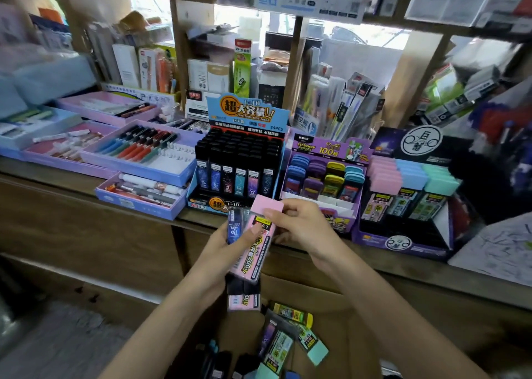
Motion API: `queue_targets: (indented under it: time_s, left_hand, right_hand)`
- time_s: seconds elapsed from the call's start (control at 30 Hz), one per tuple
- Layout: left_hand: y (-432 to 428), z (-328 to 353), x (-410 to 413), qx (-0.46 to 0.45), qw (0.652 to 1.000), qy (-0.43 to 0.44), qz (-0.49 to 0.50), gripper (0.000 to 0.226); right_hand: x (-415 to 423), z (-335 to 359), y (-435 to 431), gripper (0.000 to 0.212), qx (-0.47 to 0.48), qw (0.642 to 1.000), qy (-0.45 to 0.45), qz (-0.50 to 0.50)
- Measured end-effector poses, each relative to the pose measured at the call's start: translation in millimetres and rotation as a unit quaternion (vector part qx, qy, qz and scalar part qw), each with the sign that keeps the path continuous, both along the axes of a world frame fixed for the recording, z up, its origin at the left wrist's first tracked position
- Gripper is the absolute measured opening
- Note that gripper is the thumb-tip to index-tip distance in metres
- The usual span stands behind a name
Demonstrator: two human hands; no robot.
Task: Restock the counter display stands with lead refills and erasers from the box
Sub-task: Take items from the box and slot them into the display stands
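Note:
My left hand (223,241) grips a bundle of refill cases in front of the counter: a dark blue lead case (235,224) and, below it, more pink and black ones. My right hand (299,223) pinches the top of a long pink-capped refill case (254,249) that lies across that bundle. Below my arms sits the cardboard box (328,298), which holds several loose cases with mint, yellow and black caps. On the counter stand a blue display of black-capped lead refills (239,162), a purple display of coloured erasers (322,177) and a dark display of pink, blue and mint cases (408,188).
Purple and pink pen trays (138,148) cover the counter's left side. Shelves behind the displays are packed with boxed stationery. A scribbled white paper pad (501,249) lies at the counter's right end. The wooden counter edge (86,185) runs across in front of me.

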State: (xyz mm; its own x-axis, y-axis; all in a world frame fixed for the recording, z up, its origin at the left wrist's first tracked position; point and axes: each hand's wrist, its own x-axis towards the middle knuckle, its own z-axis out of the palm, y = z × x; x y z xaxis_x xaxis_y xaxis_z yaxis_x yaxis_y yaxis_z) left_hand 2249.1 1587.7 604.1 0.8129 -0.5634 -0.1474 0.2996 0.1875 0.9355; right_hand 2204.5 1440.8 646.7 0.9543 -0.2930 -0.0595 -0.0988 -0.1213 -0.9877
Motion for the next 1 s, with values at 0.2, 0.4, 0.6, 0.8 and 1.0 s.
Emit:
queue_targets:
  time_s: [0.2, 0.4, 0.6, 0.8, 1.0]
  left_hand:
    - [-36, 4, -15, 0.007, 1.000, 0.012, -0.024, 0.038]
    - [-62, 9, -24, 0.010, 0.998, -0.035, -0.051, 0.019]
    - [-74, 13, -26, 0.017, 0.995, -0.074, -0.064, 0.030]
    - [-82, 11, -27, 0.029, 0.994, -0.077, -0.071, 0.025]
    - [-87, 11, -27, 0.017, 0.994, -0.074, -0.073, 0.035]
  right_hand:
    - [-30, 7, -47, 0.012, 0.052, 0.998, 0.003, -0.046]
    - [-62, 22, -112, 0.014, 0.048, 0.992, -0.035, -0.114]
    - [-80, 49, -184, 0.014, -0.189, 0.957, -0.106, -0.192]
    - [-72, 41, -194, 0.020, -0.285, 0.947, -0.078, -0.129]
    - [-65, 39, -196, 0.014, -0.276, 0.952, -0.069, -0.109]
